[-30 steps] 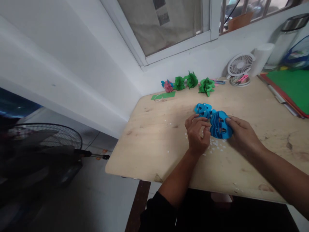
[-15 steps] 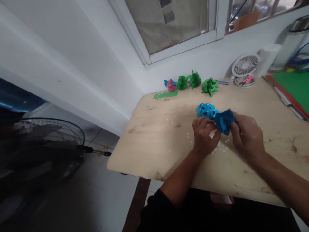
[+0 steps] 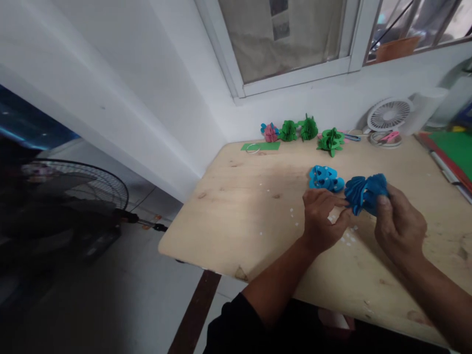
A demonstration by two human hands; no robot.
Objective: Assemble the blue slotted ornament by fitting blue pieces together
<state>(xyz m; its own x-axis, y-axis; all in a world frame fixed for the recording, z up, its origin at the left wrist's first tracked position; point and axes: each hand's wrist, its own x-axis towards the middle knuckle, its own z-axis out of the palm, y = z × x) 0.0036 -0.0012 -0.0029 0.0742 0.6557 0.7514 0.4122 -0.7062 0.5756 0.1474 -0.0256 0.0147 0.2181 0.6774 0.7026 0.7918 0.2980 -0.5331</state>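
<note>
My right hand [image 3: 400, 223] grips a stack of blue cut-paper pieces [image 3: 365, 192], fanned open, just above the wooden table [image 3: 250, 216]. My left hand [image 3: 322, 216] pinches the left edge of the same blue stack with its fingertips. A second blue paper ornament [image 3: 324, 178] lies flat on the table just behind my left hand. Small white paper scraps [image 3: 346, 236] are scattered under and between both hands.
Several green paper ornaments [image 3: 308, 130] and a pink-blue one [image 3: 270, 132] line the back wall, beside a green paper strip [image 3: 260, 146]. A small white desk fan [image 3: 390, 115], tape and a green mat [image 3: 455, 150] sit at the right. A floor fan [image 3: 70, 196] stands left of the table.
The blue stack was turned from face-on to edge-on and fanned, and has moved right with my right hand. The view has shifted a little.
</note>
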